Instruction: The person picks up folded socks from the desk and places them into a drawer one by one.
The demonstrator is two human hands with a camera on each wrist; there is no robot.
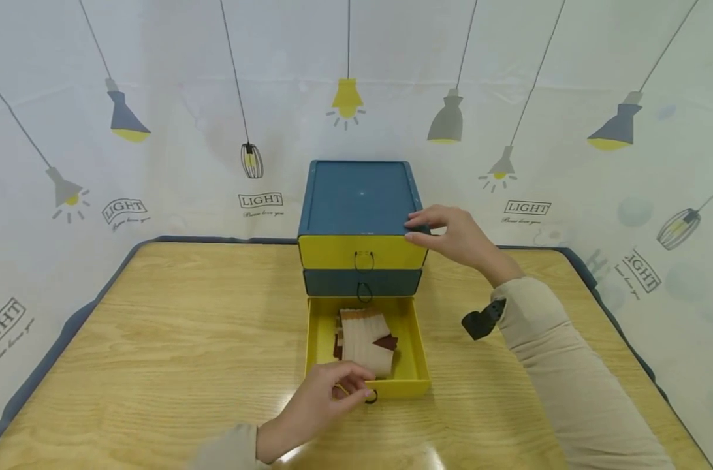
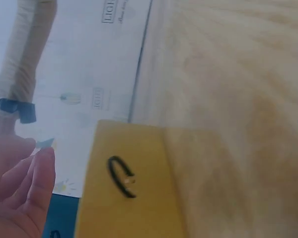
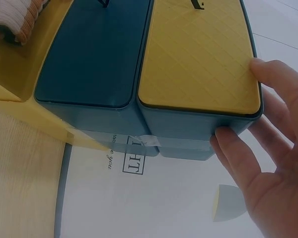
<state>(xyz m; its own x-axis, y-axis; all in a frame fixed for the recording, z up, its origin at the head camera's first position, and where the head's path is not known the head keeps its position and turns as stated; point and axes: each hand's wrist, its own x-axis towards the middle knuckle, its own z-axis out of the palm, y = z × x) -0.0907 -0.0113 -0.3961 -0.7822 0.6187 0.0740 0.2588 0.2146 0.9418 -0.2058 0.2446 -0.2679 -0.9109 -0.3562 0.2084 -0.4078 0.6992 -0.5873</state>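
Note:
A drawer box (image 1: 361, 202) with a blue casing stands at the table's far middle. My right hand (image 1: 450, 236) holds its upper right front corner; in the right wrist view, fingertips (image 3: 225, 135) bear on the blue side and another digit touches the yellow front's edge. The bottom yellow drawer (image 1: 418, 356) is pulled out. Folded socks (image 1: 365, 343), cream with brown and dark red parts, lie inside. My left hand (image 1: 327, 398) hovers at this drawer's front edge, fingers loosely bent. Beside it in the left wrist view is the drawer's black loop pull (image 2: 120, 177), outside the fingers.
Above the pulled-out drawer sit a closed blue drawer (image 1: 333, 282) and a closed yellow drawer (image 1: 327, 252), each with a black loop. The wood-grain table (image 1: 186, 339) spreads around them. A white sheet printed with lamps (image 1: 186, 130) hangs behind. A black strap (image 1: 480, 321) hangs from the right wrist.

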